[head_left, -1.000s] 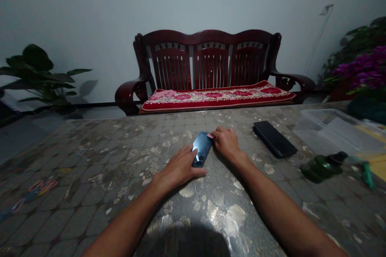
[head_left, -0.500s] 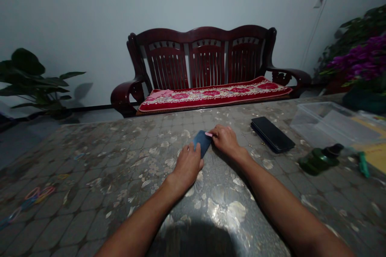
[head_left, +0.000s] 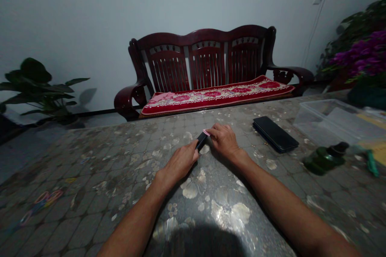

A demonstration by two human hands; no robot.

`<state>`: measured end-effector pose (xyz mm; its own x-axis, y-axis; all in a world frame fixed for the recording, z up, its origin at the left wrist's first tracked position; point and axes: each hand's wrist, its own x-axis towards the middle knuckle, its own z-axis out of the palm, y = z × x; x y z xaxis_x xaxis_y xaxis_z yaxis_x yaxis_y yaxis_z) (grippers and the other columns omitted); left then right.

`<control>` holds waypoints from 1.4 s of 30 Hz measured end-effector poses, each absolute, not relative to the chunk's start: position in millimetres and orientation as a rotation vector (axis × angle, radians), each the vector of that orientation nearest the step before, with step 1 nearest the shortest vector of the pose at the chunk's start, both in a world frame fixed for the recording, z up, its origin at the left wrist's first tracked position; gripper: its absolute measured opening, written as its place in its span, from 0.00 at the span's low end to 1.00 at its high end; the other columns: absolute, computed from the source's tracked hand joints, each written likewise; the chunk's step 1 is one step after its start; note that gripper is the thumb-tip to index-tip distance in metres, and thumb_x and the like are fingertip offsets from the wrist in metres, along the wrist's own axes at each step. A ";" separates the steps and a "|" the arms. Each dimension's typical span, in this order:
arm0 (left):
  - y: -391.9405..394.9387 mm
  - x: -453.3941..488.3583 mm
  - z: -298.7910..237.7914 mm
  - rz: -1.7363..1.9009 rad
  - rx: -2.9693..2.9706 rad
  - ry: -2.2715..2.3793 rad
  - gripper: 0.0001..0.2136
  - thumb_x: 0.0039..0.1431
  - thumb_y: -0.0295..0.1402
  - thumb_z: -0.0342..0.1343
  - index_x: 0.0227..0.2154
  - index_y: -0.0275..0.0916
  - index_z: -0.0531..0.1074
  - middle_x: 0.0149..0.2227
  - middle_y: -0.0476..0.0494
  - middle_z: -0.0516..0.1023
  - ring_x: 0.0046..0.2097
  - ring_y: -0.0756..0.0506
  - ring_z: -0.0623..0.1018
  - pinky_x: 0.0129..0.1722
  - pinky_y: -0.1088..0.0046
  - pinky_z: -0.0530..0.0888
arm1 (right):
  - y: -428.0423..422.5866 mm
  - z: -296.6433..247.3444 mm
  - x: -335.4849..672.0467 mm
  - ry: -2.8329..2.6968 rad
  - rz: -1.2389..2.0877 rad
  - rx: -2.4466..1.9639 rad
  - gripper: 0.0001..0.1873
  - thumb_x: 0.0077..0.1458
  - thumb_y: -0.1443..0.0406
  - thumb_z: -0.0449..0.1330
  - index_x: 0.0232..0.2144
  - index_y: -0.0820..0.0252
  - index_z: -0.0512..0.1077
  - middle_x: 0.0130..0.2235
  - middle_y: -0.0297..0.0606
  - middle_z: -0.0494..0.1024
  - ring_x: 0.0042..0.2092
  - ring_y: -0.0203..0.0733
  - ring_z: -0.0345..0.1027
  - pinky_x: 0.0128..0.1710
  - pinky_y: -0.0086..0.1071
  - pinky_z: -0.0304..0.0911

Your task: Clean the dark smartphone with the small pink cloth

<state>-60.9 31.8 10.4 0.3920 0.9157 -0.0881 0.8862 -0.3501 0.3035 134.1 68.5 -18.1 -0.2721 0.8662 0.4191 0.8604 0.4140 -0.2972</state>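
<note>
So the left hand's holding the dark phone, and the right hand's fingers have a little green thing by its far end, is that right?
Not quite: the little thing at the right hand's fingers is pink, not green, as the head view shows. The left hand does hold the dark phone.

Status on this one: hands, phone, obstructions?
Left hand gripping phone, edge toward camera. Right hand pinching pink item at phone's far end. No obstruction visible; black flat item lies apart, right.
</note>
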 end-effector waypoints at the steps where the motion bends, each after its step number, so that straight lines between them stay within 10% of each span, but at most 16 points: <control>1: 32.5 -62.0 10.1 0.147 2.353 1.576 0.20 0.68 0.32 0.42 0.60 0.40 0.65 0.46 0.39 0.82 0.46 0.41 0.81 0.45 0.70 0.72 | 66.8 -18.1 132.5 -2.152 0.014 -1.453 0.15 0.68 0.63 0.52 0.47 0.54 0.79 0.41 0.39 0.77 0.43 0.42 0.66 0.46 0.34 0.51; 42: 49.0 -75.0 2.4 0.249 2.295 1.685 0.14 0.64 0.29 0.53 0.51 0.39 0.76 0.48 0.35 0.81 0.48 0.37 0.79 0.47 0.67 0.68 | 52.9 -19.2 116.6 -2.235 -0.196 -1.140 0.12 0.62 0.69 0.58 0.46 0.56 0.78 0.40 0.41 0.78 0.41 0.43 0.66 0.44 0.36 0.52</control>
